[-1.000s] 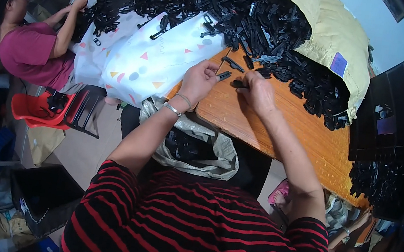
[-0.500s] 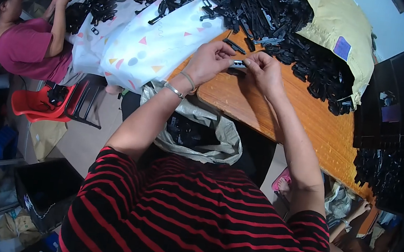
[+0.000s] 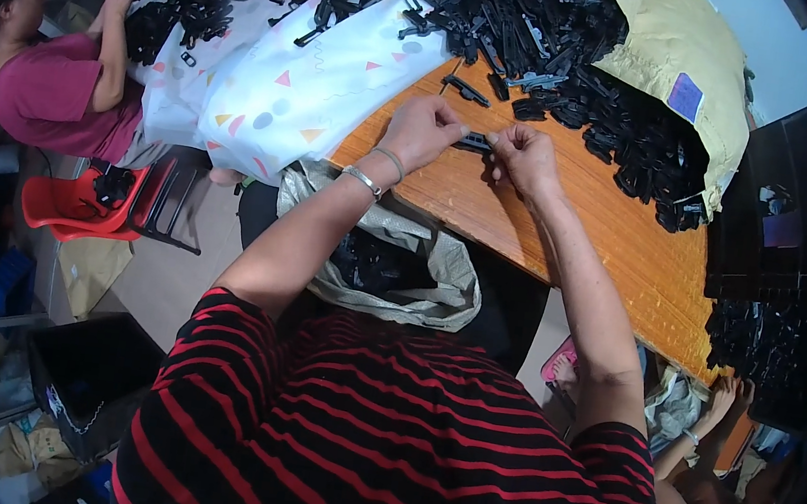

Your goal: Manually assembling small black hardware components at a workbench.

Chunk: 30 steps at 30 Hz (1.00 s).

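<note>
Your left hand (image 3: pixel 421 133) and right hand (image 3: pixel 526 156) pinch opposite ends of a small black plastic clip (image 3: pixel 475 142) above the orange surface (image 3: pixel 616 248), the heap of black parts (image 3: pixel 551 38) at twelve o'clock; likely light, stiff, best gripped at its ends

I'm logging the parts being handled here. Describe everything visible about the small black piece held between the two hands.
The small black piece is a narrow, elongated part, seemingly plastic, lying roughly level just above the wooden table. The left hand pinches one end, the right hand the other. Fingers hide its ends; finer details are too small to tell.
</note>
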Tool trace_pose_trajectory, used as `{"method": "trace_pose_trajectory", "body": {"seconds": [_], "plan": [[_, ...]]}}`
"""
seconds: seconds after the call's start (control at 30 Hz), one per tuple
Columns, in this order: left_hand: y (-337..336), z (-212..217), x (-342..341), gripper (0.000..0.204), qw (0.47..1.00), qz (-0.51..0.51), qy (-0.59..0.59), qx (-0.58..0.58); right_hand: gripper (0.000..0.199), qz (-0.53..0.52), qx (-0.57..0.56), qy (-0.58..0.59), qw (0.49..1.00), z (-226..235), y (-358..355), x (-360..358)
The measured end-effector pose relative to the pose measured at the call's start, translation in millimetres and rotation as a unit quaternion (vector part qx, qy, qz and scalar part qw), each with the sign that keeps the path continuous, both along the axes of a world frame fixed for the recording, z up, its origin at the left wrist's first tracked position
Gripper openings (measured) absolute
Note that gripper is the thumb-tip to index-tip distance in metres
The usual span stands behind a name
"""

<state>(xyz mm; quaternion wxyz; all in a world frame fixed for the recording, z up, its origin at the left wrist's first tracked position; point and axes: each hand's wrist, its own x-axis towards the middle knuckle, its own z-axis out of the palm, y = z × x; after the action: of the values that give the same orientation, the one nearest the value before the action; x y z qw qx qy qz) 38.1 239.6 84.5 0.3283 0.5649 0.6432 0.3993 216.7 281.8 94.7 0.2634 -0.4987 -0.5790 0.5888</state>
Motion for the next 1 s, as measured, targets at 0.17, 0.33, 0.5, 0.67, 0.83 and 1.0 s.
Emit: {"method": "trace_pose_trajectory", "body": {"seconds": [0.17,0.33,0.5,0.67,0.83,1.0], "plan": [[4.8,2.2,2.0,0.024,0.998,0.012,0.067,0.001,0.020,-0.005,-0.010,-0.015,1.000,-1.8,0.5,-1.6],[10.4,5.8,9.5,0.023,0.994,0.025,0.105,-0.017,0.019,-0.007,0.007,-0.048,0.999,-2.0,5.6,0.0],[3.5,7.0,16.4,0.023,0.986,0.028,0.163,0.037,0.019,-0.004,0.059,-0.048,0.997,-6.6,3.7,3.8],[-34.8,4.8,-13.9,0.018,0.986,-0.104,0.129,-0.020,0.019,0.124,0.051,-0.060,0.989,0.2,-20.9,11.9],[-66.8,30.9,-20.2,0.014,0.988,-0.147,0.045,-0.029,0.012,0.057,0.296,-0.227,0.926,6.6,-3.3,35.6],[2.1,29.4,-1.4,0.014,0.947,-0.032,0.228,0.223,0.017,0.003,0.495,-0.344,0.798,-2.0,40.6,34.7]]}}
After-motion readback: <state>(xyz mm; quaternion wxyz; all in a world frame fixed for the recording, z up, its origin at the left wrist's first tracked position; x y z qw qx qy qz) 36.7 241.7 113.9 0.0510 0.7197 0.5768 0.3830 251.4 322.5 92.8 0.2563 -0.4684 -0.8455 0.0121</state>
